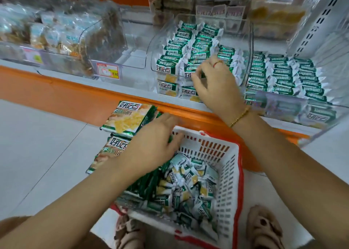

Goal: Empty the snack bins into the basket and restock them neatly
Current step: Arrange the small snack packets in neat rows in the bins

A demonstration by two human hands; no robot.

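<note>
Restocking: right hand pinching front-row packet in bin, long axis crosswise; left hand nearer basket, loose packets just below-right; its grip unclear.

Bright, even overhead light, soft shadows; far shelf blurred, probably motion; wide-angle bowing at edges, glare on clear bins.

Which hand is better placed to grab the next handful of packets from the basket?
Left. The left hand is low at the basket rim, just above the loose packets; the right hand is up in the clear bin, fingers on the rowed packets.
</note>
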